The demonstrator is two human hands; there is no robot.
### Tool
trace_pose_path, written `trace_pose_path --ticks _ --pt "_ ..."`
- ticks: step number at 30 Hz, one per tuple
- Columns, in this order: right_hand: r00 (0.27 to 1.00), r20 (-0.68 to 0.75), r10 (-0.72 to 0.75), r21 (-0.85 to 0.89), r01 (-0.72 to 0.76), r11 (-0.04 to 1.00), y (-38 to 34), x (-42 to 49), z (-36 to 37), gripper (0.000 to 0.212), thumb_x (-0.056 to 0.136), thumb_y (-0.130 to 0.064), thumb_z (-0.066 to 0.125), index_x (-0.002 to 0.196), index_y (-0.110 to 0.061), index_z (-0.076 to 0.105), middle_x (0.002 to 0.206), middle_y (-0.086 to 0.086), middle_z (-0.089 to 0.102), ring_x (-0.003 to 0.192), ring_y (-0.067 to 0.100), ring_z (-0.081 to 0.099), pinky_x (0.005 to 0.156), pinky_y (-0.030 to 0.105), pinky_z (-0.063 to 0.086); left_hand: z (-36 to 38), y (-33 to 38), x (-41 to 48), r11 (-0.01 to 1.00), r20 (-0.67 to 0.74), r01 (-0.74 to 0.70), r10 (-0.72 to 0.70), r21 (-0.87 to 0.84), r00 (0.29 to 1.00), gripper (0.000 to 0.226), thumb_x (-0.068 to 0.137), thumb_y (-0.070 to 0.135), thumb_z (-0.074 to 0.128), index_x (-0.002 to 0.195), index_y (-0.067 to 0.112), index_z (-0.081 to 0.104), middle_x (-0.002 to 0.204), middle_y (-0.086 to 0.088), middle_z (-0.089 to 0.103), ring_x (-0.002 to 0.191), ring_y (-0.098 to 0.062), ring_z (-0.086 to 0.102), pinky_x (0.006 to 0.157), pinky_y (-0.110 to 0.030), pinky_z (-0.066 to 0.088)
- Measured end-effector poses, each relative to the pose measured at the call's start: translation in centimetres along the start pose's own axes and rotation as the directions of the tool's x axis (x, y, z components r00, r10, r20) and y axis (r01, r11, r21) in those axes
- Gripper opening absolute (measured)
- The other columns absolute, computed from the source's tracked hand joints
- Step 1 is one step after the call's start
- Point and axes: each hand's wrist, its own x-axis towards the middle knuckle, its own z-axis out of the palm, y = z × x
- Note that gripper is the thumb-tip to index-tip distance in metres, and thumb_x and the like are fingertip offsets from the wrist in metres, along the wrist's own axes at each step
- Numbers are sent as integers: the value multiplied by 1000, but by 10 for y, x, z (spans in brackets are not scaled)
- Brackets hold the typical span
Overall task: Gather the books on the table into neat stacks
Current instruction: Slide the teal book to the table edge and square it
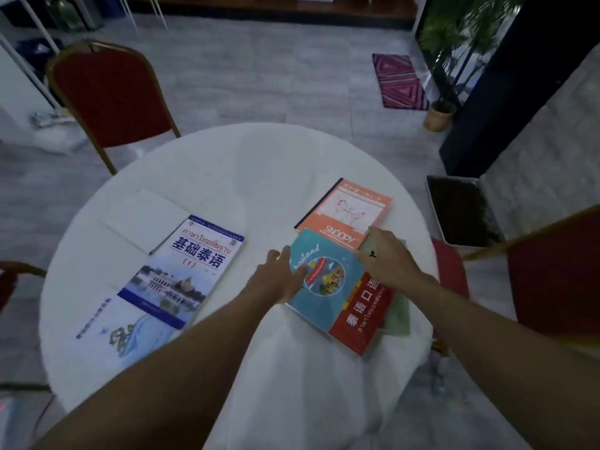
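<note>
On the round white table several books lie flat. A teal book with a globe picture rests on a red book, with a pale green book partly hidden beneath. My left hand grips the teal book's left edge. My right hand holds its upper right corner. Just behind lies an orange Snoopy notebook. To the left are a blue-and-white textbook, a white book behind it and a pale illustrated book in front.
A red chair stands behind the table at left, another red chair at right. A dark tray lies on the floor at right, with a potted plant and a patterned mat further back.
</note>
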Motion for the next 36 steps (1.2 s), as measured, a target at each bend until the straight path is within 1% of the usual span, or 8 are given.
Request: trace_pose_path --ticks 4,9,15,20,23,25,29,36 --pt "994 100 39 -15 -38 999 15 1 24 49 92 -35 64 136 -20 48 140 8 52 126 31 55 103 49 48 35 -15 1 997 128 57 -51 -43 990 72 95 54 42 155 22 17 160 -8 15 139 -33 38 111 -43 38" --pt "964 225 141 -55 -132 990 33 11 46 71 90 -39 67 150 -16 36 154 10 44 138 32 47 109 48 43 70 -27 3 988 189 62 -35 -141 981 67 93 40 53 151 27 23 157 -10 11 144 -29 25 117 -38 27" --pt "959 177 222 -248 -175 953 32 15 60 75 84 -39 70 150 -29 34 143 13 45 134 37 42 107 48 37 80 -34 7 945 106 85 -54 -317 993 64 86 30 68 142 29 37 146 -7 24 137 -24 29 111 -34 36" --pt "919 305 249 -9 -258 966 15 10 67 56 84 -21 72 133 -21 46 127 14 60 109 32 63 89 42 56 69 -49 5 924 16 78 -77 -375 997 67 81 16 74 137 23 37 138 -7 22 126 -22 40 98 -31 49" --pt "892 384 238 82 -290 954 4 -4 77 51 88 -20 70 129 -18 40 119 10 63 100 27 64 77 36 54 58 -64 0 952 -76 -15 -9 -307 997 65 79 17 76 133 20 41 136 -8 27 119 -21 41 98 -28 47" --pt "877 424 224 105 -293 950 -5 -16 87 55 89 -22 70 134 -16 38 118 6 62 100 24 63 71 32 51 49 -77 -3 974 -101 -27 4 -225 995 61 80 13 74 132 15 43 144 -9 25 124 -25 45 103 -37 49" --pt "851 479 215 90 -291 953 -23 -44 112 64 84 -24 78 137 -12 44 131 9 64 112 25 64 92 39 56 34 -107 -7 995 -76 -95 92 -30 993 67 80 14 75 137 12 39 154 -9 20 131 -33 43 106 -42 45" --pt "848 452 277 100 -357 929 -40 -96 152 68 75 -32 87 128 -11 50 127 6 63 112 24 63 90 35 56 24 -157 -25 969 48 -216 212 117 976 77 81 22 76 144 12 34 160 -11 13 139 -32 35 109 -40 45"
